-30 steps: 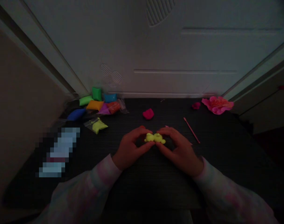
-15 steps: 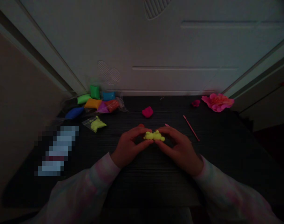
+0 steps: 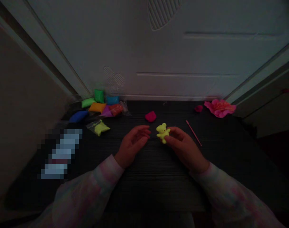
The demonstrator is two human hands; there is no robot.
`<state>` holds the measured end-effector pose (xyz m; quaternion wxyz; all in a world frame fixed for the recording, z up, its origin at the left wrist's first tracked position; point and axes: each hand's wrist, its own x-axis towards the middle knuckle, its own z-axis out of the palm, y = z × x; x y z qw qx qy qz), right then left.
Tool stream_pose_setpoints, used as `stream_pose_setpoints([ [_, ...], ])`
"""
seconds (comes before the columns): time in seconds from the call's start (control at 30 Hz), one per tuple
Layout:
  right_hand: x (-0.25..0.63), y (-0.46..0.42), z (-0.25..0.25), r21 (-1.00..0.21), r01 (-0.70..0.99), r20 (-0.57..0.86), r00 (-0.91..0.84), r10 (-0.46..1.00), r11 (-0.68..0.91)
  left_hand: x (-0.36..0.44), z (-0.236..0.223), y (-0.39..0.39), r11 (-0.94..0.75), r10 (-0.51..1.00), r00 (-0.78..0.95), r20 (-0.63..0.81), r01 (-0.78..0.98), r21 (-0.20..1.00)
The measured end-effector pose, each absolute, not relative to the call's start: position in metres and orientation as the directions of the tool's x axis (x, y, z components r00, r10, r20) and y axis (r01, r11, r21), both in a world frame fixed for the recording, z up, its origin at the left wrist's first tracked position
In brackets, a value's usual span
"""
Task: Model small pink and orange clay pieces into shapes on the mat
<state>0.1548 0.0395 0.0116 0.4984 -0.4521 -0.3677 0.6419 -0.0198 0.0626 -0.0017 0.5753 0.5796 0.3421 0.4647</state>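
A small yellow clay bear (image 3: 162, 130) is upright above the table, its face and rounded ears toward me. My right hand (image 3: 183, 144) pinches it by the body from the right, thumb in front. To the left of the bear, apart from it, my left hand (image 3: 134, 142) holds nothing, its fingers curved and parted from the thumb. Beyond the hands lies a dark pink clay lump (image 3: 150, 116). A pink modelling stick (image 3: 193, 133) rests on the table to the right of my right hand.
Several packets of coloured clay (image 3: 97, 107) lie at the back left, with an opened yellow clay packet (image 3: 101, 128) nearer. A pink paper-like flower (image 3: 220, 108) and a small dark pink piece (image 3: 198, 108) sit at the back right. The dark table (image 3: 156, 177) meets a white panel (image 3: 182, 57).
My left hand has let go of the yellow clay bear and moved slightly left. The bear has turned from lying sideways to upright in my right hand.
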Motion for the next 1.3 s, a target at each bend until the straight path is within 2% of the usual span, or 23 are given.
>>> stream_pose_setpoints([
  [0.4, 0.162, 0.045, 0.017, -0.810, -0.533, -0.236, -0.084, 0.968, -0.244, -0.022, -0.001, 0.062, -0.159, 0.931, 0.322, 0.173, -0.071, 0.985],
  [0.77, 0.172, 0.050, 0.022, -0.579, -0.720, -0.272, -0.272, 0.923, -0.383, -0.024, -0.003, 0.063, -0.154, 0.930, 0.330, 0.161, -0.046, 0.987],
  [1.0, 0.178, 0.051, 0.022, -0.543, -0.746, -0.219, -0.318, 0.923, -0.386, -0.024, -0.003, 0.064, -0.168, 0.927, 0.336, 0.166, -0.026, 0.986],
  [1.3, 0.181, 0.042, 0.023, -0.550, -0.736, -0.081, -0.423, 0.902, -0.395, -0.024, -0.003, 0.064, -0.152, 0.931, 0.333, 0.151, -0.024, 0.988],
])
